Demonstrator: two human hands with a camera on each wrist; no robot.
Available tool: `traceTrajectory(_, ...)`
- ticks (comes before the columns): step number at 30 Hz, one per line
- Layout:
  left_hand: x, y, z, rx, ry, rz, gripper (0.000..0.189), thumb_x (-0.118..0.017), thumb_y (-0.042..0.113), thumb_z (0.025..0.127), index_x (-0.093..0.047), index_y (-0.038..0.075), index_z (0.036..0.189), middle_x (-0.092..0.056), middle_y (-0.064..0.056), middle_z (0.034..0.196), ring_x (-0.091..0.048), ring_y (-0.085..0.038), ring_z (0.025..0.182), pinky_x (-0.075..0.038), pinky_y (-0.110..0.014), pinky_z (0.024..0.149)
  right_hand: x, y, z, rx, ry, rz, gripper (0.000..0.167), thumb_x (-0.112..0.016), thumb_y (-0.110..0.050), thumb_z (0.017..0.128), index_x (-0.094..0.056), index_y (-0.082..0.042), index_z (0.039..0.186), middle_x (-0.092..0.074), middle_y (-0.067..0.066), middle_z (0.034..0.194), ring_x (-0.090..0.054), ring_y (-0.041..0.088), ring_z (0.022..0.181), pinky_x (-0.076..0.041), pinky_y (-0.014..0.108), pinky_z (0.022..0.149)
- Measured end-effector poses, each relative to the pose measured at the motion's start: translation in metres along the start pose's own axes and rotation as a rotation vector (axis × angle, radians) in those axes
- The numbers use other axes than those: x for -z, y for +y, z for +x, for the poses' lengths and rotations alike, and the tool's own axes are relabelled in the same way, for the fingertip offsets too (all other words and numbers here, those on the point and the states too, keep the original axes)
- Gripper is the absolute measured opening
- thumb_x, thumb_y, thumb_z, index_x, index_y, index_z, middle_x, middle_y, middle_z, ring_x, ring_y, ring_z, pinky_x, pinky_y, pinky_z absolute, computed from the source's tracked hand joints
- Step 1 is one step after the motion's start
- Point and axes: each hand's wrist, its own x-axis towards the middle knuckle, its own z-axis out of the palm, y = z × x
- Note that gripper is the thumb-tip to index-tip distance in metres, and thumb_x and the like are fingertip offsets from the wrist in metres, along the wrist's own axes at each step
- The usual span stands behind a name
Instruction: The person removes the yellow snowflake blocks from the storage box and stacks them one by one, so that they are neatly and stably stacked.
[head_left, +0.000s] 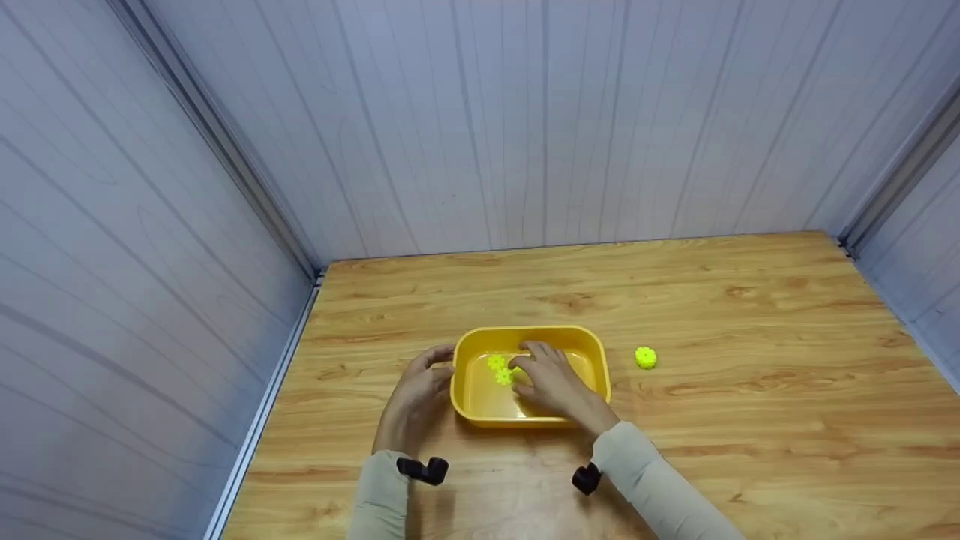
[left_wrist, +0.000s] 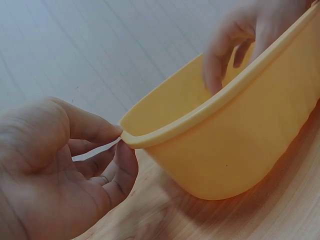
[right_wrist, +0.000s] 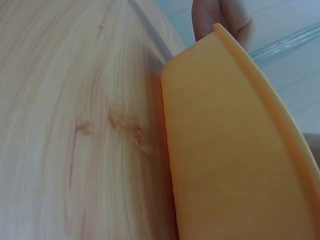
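A yellow plastic basin [head_left: 531,422] stands on the wooden table. At its left end my left hand [head_left: 418,386] pinches the rim, the thumb on top and the fingers below, as the left wrist view shows. My right hand [head_left: 553,379] reaches into the basin with bent fingers, thumb and forefinger apart. Bright yellow-green flower-shaped pieces [head_left: 502,376] lie on the basin floor beside these fingertips, one partly covered by the hand. In the right wrist view the basin's wall [right_wrist: 225,145] hides most of the right hand.
A small yellow-green flower-shaped stack or piece [head_left: 646,357] sits on the table to the right of the basin. Pale panel walls [head_left: 510,127] rise behind the wooden table [head_left: 750,390] and at both sides. Dark camera mounts [head_left: 422,470] are strapped at both wrists.
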Motion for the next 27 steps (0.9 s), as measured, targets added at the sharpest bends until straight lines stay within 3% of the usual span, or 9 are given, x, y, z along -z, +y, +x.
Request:
traceTrajectory(7, 0.0, -0.001, 0.001, 0.012, 0.005, -0.002, 0.044, -0.05, -0.006, 0.086, -0.054, 0.003, 0.129, -0.047, -0.016, 0.13, -0.054, -0.026, 0.109, -0.05, -0.032, 0.088, -0.001, -0.004, 0.007, -0.023, -0.053, -0.041, 0.032, -0.068, -0.025, 0.087, -0.066, -0.011, 0.116, -0.046, 0.019, 0.139, -0.039, 0.038, 0.129, -0.03, 0.056, 0.106)
traceTrajectory(12, 0.0, -0.002, 0.002, -0.024, 0.0, 0.033, 0.045, -0.051, -0.007, 0.086, -0.053, 0.0, 0.13, -0.047, -0.018, 0.129, -0.054, -0.026, 0.107, -0.05, -0.032, 0.087, -0.004, -0.006, 0.012, -0.019, -0.057, -0.076, 0.029, -0.067, -0.02, 0.087, -0.067, -0.011, 0.114, -0.047, 0.02, 0.137, -0.041, 0.038, 0.126, -0.032, 0.054, 0.106)
traceTrajectory(21, 0.0, -0.002, 0.003, -0.004, 0.007, 0.024, 0.044, -0.051, -0.006, 0.086, -0.054, 0.002, 0.13, -0.047, -0.016, 0.128, -0.053, -0.025, 0.108, -0.049, -0.032, 0.088, -0.008, -0.007, 0.016, 0.007, -0.037, -0.135, 0.022, -0.069, -0.016, 0.084, -0.069, -0.009, 0.104, -0.052, 0.019, 0.125, -0.046, 0.036, 0.111, -0.039, 0.051, 0.093)
traceTrajectory(27, 0.001, -0.001, 0.003, -0.047, -0.002, 0.094, 0.044, -0.052, -0.004, 0.088, -0.051, -0.001, 0.132, -0.047, -0.02, 0.13, -0.055, -0.028, 0.109, -0.05, -0.031, 0.086, -0.01, -0.007, 0.019, 0.014, -0.022, -0.177, 0.015, -0.073, -0.019, 0.082, -0.068, -0.011, 0.094, -0.052, 0.015, 0.119, -0.045, 0.034, 0.106, -0.042, 0.049, 0.086)
